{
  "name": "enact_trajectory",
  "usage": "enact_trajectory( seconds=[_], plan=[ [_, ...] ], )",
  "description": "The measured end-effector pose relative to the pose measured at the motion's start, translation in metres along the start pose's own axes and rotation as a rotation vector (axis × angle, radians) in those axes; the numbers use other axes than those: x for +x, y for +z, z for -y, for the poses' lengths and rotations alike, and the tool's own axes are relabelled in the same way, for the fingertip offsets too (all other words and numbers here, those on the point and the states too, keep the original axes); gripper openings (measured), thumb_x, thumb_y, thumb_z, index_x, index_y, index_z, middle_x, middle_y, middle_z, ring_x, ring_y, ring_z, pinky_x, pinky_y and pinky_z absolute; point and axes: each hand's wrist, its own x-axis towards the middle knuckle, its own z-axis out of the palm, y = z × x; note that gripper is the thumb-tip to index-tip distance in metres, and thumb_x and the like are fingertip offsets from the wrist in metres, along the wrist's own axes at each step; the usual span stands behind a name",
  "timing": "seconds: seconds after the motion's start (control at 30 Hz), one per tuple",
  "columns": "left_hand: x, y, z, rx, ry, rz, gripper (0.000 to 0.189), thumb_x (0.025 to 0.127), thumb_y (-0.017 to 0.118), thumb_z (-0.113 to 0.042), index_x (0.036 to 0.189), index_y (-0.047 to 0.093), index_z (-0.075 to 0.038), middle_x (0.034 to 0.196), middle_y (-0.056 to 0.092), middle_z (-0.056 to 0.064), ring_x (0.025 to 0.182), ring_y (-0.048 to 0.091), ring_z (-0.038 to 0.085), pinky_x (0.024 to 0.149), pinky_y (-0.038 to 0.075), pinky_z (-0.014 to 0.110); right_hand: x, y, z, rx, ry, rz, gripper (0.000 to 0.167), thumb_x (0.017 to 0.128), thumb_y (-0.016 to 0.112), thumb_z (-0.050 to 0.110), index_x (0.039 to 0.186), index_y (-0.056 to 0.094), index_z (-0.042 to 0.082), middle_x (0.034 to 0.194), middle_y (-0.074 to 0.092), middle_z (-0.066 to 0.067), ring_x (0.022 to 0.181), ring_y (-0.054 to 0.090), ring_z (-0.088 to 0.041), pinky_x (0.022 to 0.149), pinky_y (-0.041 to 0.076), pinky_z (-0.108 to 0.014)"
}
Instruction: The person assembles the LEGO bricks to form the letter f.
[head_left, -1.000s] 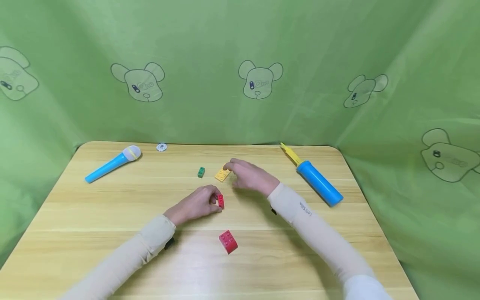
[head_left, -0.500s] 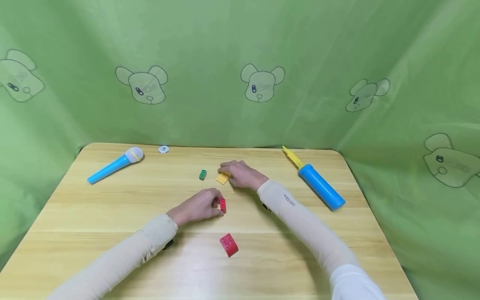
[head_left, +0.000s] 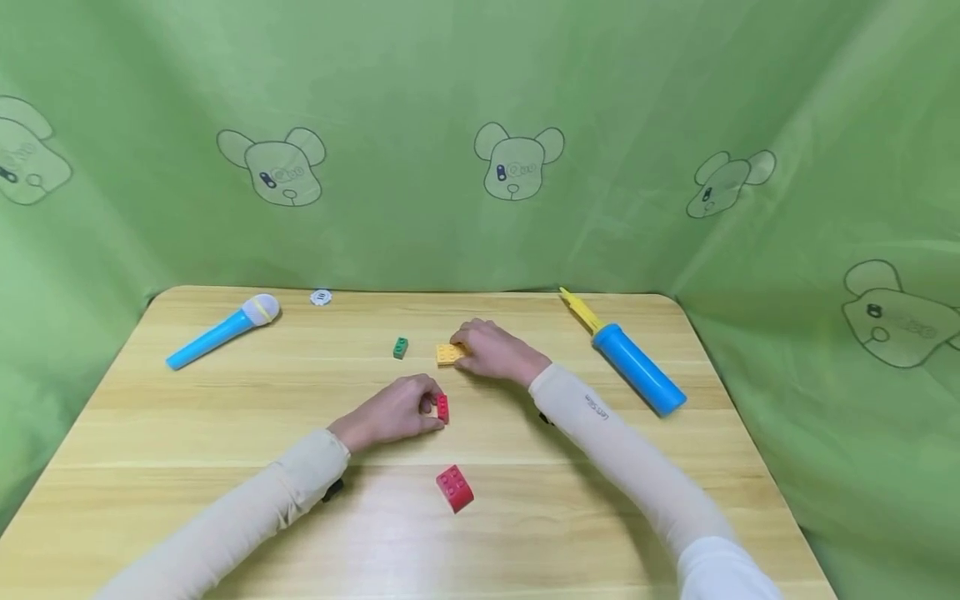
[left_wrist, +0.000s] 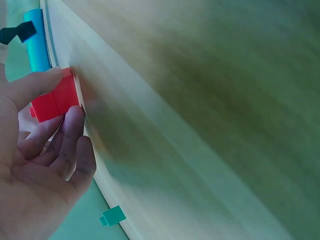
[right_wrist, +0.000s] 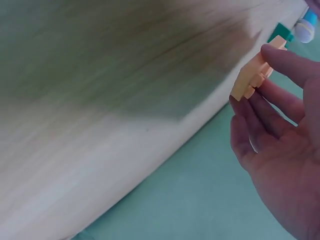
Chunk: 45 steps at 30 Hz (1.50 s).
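Observation:
In the head view, my left hand (head_left: 393, 412) pinches a small red toy building brick (head_left: 442, 408) at mid-table. The left wrist view has that red brick (left_wrist: 56, 97) between thumb and fingertips. Farther back, my right hand (head_left: 497, 350) grips the right end of a flat yellow toy brick (head_left: 447, 356), covering part of it. From the right wrist, the yellow brick (right_wrist: 257, 70) appears between thumb and fingers, studs toward the palm. A small green brick (head_left: 401, 347) lies just left of the yellow one. Nearer the front lies a larger red brick (head_left: 455, 489) with a curved side.
A blue toy microphone (head_left: 222, 331) lies at the back left, and a white round chip (head_left: 321, 297) near the rear edge. On the right is a blue hand pump (head_left: 639, 369) with a yellow end. Green curtain (head_left: 405, 208) hangs around the wooden table (head_left: 172, 433).
The yellow brick has turned from slanted to roughly square with the table edge, and my right fingers have come onto its right end. The left hand keeps its red brick in about the same spot.

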Motion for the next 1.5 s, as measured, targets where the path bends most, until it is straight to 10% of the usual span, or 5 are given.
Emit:
enact_trajectory(
  seconds=[0.53, 1.5],
  plan=[
    [0.006, 0.003, 0.002, -0.042, -0.048, -0.026, 0.028, 0.082, 0.084, -0.02, 0.097, 0.065, -0.008, 0.083, 0.06, -0.001, 0.07, 0.053, 0.009, 0.065, 0.051, 0.023, -0.053, -0.012, 0.03, 0.153, -0.081, -0.025, 0.029, 0.087, 0.075, 0.026, 0.109, 0.068, 0.01, 0.103, 0.062, 0.003, 0.089, 0.054, -0.011, 0.079, 0.049, -0.026],
    [0.004, 0.005, 0.002, -0.072, -0.055, -0.019, 0.035, 0.082, 0.084, -0.019, 0.106, 0.065, -0.003, 0.089, 0.062, -0.002, 0.077, 0.057, 0.01, 0.07, 0.052, 0.026, -0.055, 0.003, 0.045, 0.122, -0.112, 0.01, 0.03, 0.087, 0.075, 0.026, 0.113, 0.069, 0.011, 0.101, 0.061, 0.006, 0.082, 0.053, -0.008, 0.072, 0.047, -0.022]
  ],
)
